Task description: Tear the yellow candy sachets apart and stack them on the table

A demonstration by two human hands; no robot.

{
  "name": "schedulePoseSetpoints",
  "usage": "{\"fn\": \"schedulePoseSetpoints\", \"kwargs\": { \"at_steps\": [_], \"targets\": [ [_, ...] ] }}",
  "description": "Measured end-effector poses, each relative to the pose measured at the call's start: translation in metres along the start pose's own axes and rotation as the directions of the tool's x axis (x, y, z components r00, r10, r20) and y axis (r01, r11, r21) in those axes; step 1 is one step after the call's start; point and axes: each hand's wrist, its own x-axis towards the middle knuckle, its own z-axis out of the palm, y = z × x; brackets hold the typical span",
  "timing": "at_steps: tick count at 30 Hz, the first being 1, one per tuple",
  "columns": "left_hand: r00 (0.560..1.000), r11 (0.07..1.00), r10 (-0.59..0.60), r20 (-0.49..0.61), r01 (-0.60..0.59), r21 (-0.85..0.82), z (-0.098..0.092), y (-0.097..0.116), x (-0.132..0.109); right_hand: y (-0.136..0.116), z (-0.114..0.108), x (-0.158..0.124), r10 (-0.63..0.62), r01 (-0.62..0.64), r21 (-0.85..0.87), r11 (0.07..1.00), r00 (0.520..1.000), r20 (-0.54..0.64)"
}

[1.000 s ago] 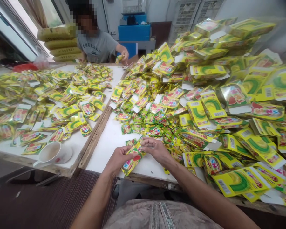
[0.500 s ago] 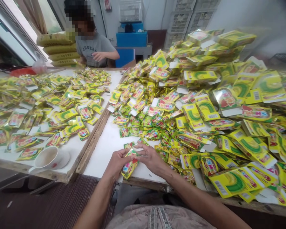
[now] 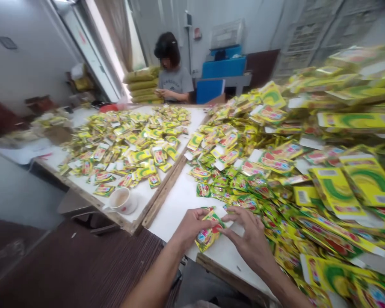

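A small yellow-and-green printed cardboard box [image 3: 208, 235] is held low over the white table near its front edge. My left hand [image 3: 191, 226] grips it from the left, thumb across its printed face. At its upper right end, white flaps [image 3: 226, 216] stick out. My right hand [image 3: 248, 235] is closed about that end, thumb against the box's edge and fingers at the flaps. Just beyond my hands lies a heap of small shiny green packets [image 3: 244, 184]. What is inside the box does not show.
Matching boxes [image 3: 336, 188] are piled high on the right. More boxes [image 3: 131, 149] cover the left table, where a white mug [image 3: 120, 199] of brownish drink stands near the edge. A raised wooden strip [image 3: 167, 188] divides the tables. Across them, a person [image 3: 176, 81] handles something small.
My view has swung left, so everything sits further right. My right fingers have opened out around the box's flap end, and white flaps now show. The other person's hands have come down together.
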Motion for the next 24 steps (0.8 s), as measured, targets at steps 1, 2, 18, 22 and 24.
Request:
{"fn": "schedulePoseSetpoints", "kwargs": {
  "at_steps": [1,2,18,22,24],
  "targets": [
    [1.0,1.0,0.001,0.004,-0.001,0.011,-0.001,-0.001,0.002,0.002,0.001,0.002,0.011,-0.012,0.025,1.0,0.999,0.038],
    [1.0,0.999,-0.005,0.013,0.004,0.033,-0.002,-0.002,0.004,0.003,0.003,0.003,0.021,-0.026,0.059,0.998,0.995,0.096],
    [0.706,0.731,0.616,-0.349,-0.349,0.586,-0.042,0.092,0.037,0.03,-0.035,0.034,-0.062,0.051,-0.732,0.68,0.998,0.013],
    [0.874,0.862,0.379,-0.304,-0.215,0.458,-0.032,0.025,0.025,0.029,-0.038,0.037,-0.103,0.041,-0.625,0.779,0.993,-0.062],
    [0.902,0.876,0.333,-0.273,-0.188,0.444,-0.026,0.009,0.017,0.025,-0.034,0.034,-0.063,-0.032,-0.463,0.886,0.98,-0.187]
  ]
}}
